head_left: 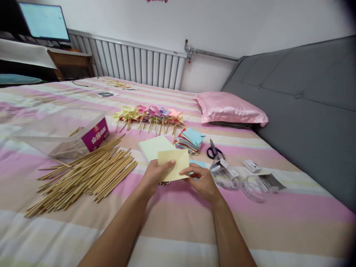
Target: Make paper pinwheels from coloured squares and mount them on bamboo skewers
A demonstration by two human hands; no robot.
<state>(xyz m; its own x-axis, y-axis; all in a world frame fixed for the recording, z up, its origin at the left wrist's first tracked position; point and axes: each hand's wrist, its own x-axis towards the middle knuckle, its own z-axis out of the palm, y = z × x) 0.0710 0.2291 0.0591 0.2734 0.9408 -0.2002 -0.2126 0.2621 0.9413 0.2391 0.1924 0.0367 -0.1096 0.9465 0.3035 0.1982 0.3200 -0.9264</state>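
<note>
A square of pale yellow paper [174,163] is held up above the bed, between both hands. My left hand [156,174] pinches its left side, thumb on top. At the lower right edge, my right hand [199,181] grips the same sheet with its fingertips. Just behind lies a stack of pale paper [156,145], partly hidden by the held sheet. A pile of cut coloured paper [191,141] with a light blue top stands to the right of it. Dark-handled scissors [214,150] rest farther right. Some small shiny pieces [164,183] show under the sheet.
Wooden sticks [89,174] are heaped at left before a clear plastic bin [63,129]. Paper pinwheels [150,115] lie beyond the paper stacks. Clear round containers [226,176] and a small white box [252,165] sit at right. A pink pillow [230,107] leans near the grey headboard [300,100].
</note>
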